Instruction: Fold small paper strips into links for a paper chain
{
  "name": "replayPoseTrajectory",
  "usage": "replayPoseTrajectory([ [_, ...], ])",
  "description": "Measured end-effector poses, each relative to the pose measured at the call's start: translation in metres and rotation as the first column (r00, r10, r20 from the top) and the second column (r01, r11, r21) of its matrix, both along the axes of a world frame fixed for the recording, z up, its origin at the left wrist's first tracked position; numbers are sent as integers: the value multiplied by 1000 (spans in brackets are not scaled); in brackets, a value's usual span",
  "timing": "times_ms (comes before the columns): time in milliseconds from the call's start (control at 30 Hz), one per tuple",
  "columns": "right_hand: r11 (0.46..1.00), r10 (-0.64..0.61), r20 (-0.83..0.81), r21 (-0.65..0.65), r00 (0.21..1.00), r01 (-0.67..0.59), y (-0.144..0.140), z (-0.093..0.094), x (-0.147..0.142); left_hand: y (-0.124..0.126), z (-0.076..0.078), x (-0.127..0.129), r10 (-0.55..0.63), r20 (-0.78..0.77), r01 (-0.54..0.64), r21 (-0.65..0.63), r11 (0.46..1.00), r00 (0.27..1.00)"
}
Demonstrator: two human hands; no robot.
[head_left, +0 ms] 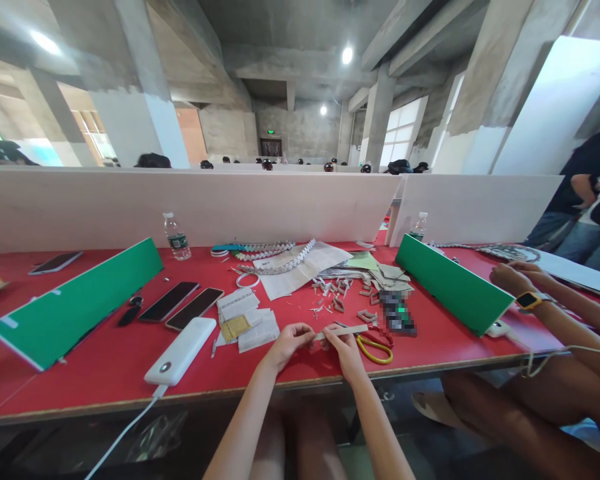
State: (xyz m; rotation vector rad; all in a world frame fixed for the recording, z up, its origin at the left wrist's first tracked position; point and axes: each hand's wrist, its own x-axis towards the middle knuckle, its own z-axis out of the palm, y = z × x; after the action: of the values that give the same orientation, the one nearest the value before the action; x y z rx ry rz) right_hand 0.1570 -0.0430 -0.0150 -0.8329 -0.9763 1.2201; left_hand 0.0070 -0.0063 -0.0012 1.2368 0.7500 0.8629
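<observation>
Paper strip (347, 329), narrow and pale, lies just above the near edge of the red table (105, 360), held between both hands. It looks feather-light, limp and easily creased, best pinched at its ends. The left hand (291, 340) closes on its left end; the right hand (344, 347) pinches mid-strip. Yellow-handled scissors (375, 348) lie just beside, with small folded paper pieces (337, 297) beyond.

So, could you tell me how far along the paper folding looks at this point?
Done: a long chain of folded pieces lies at the back of the red table, with small folded pieces loose nearby. In hand: the left hand and right hand pinch a paper strip. Left: flat paper sheets remain unfolded.
</observation>
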Motion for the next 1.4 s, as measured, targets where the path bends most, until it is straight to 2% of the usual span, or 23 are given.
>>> replayPoseTrajectory([
  [300, 1000, -6, -18, -5, 1000, 6, 0, 0, -1, -2, 4, 0, -41, -36, 42, 38, 998, 998],
  [600, 1000, 2, -3, 11, 1000, -2, -1, 2, -1, 0, 7, 0, 81, -31, -79, 66, 995, 996],
  [1033, 1000, -4, 19, 31, 1000, 3, 0, -3, 0, 3, 2, 1, 103, 64, -104, 4, 995, 993],
  [1100, 1000, -15, 11, 20, 1000, 15, 0, -3, 0, 0, 5, 0, 71, 57, -71, 2, 997, 996],
  [1267, 1000, -15, -9, -16, 1000, 14, 0, 0, -1, -8, 10, -2, -132, 118, 137, -41, 990, 984],
  [1400, 999, 4, -29, -35, 1000, -5, 0, 1, -1, -10, 11, -3, -169, 145, 179, -61, 982, 975],
])
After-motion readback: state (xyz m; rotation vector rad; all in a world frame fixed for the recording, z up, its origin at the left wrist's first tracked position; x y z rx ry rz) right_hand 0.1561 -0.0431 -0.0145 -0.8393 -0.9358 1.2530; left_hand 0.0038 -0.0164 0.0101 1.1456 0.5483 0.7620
